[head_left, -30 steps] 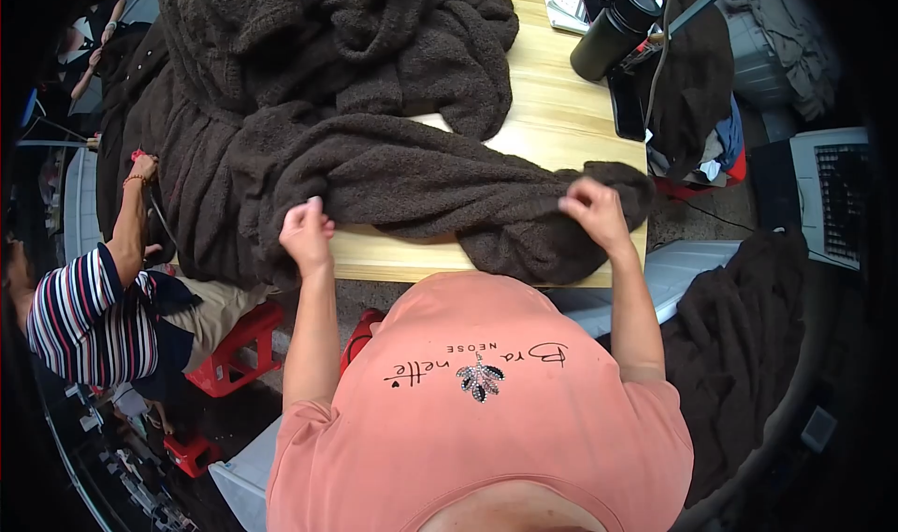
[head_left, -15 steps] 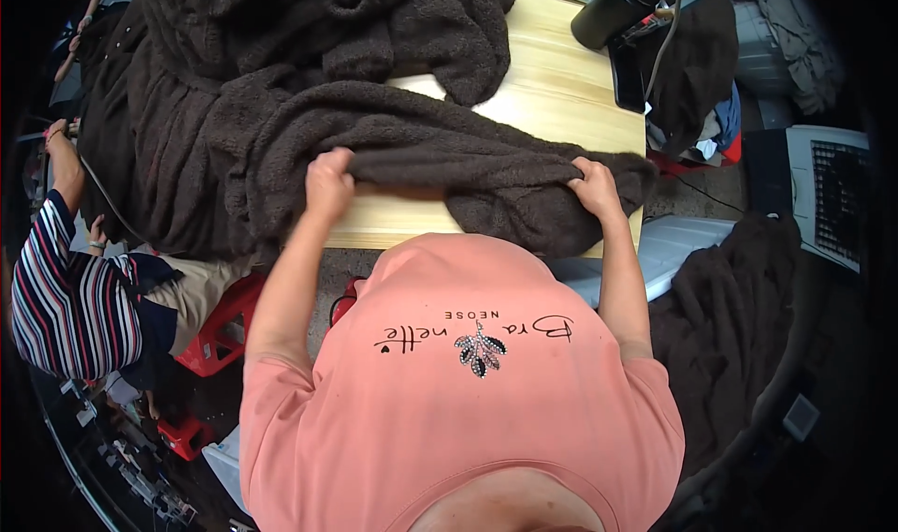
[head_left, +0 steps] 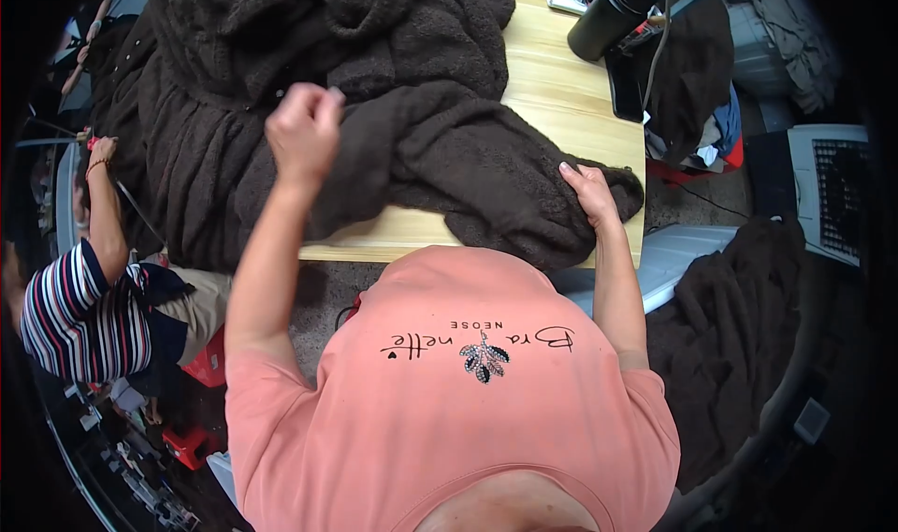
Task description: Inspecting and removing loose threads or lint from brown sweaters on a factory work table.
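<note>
Dark brown fleece fabric (head_left: 486,167) lies in folds over the table, one narrower end reaching the right edge. My right hand (head_left: 594,195) is at that end, its thumb on top of the cloth and its other fingers partly hidden in the folds. Raised over the fabric on the left, my left hand (head_left: 304,135) is curled into a loose fist, slightly blurred, with no cloth visible in it. Just beside this hand the fabric is smeared by motion.
More brown fleece heaps at the table's (head_left: 547,83) far left. A black bottle (head_left: 613,16) and a dark phone (head_left: 625,88) stand and lie at the far right. Brown cloth (head_left: 730,317) hangs over a pale surface at right. At left sits a person in a striped shirt (head_left: 84,312).
My left hand has let go of the cloth edge and risen up and to the left. The fabric's left part has shifted. My right hand stays near the same end, its thumb more outstretched.
</note>
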The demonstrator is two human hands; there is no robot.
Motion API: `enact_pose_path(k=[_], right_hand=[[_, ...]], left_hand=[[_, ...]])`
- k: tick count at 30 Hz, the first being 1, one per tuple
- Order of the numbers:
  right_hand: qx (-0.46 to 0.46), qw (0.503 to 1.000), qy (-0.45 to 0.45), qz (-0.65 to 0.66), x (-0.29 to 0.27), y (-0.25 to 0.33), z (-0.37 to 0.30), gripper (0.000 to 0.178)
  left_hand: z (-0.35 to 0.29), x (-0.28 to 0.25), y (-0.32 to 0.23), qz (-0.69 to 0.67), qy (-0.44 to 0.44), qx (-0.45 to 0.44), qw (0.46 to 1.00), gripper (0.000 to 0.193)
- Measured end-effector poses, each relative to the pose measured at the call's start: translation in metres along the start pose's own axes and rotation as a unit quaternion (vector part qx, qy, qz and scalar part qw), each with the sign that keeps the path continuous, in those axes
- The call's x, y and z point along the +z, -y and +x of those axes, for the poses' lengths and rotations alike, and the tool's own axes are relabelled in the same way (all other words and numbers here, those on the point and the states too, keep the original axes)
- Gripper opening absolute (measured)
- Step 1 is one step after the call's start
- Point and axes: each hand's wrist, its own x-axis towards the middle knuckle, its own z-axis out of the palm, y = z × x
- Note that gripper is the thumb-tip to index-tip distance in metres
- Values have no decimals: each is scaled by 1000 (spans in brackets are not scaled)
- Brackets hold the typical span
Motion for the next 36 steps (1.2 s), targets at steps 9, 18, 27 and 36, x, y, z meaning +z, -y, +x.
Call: enact_pose_path(k=[9,18,27,36], right_hand=[[-93,992,25,-79,-7,-19,-2,30],[-203,870,-198,-402,-23,-12,-3,33],[97,750,-154,-636,-68,-5,-21,36],[-200,888,-361,200,-112,4,-24,25]], left_hand=[[-120,39,32,169,161,46,971,72],[-64,32,25,70,153,181,969,39],[-62,96,66,110,153,43,981,16],[167,-70,-17,-357,-84,-130,921,15]])
